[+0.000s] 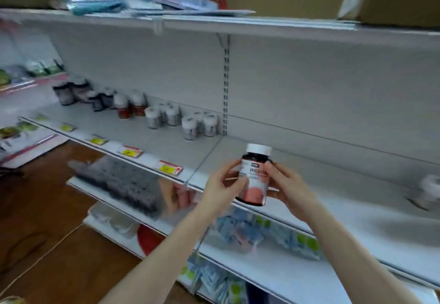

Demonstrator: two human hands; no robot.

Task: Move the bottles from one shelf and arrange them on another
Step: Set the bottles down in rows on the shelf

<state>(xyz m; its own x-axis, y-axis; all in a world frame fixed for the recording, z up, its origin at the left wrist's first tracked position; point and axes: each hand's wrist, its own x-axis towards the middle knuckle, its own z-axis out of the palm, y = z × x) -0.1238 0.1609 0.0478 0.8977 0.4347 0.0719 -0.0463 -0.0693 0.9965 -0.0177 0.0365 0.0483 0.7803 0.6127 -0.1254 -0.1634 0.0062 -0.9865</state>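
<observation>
Two hands (221, 187) (290, 187) hold bottle (257, 190) before white shelf (154, 141).

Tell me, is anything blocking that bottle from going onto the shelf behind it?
Nothing visible does. The left hand and right hand hold the bottle just before the shelf, bare right behind it. The other bottles stand farther left; one blurred bottle sits far right.

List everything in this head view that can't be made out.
All in the head view.
Held bottle: label partly covered by the left hand and right hand.
Shelf bottles: labels lost to motion blur.
Price tags: figures blurred.
White object at the right edge: blurred and cut off, kind unclear.
</observation>
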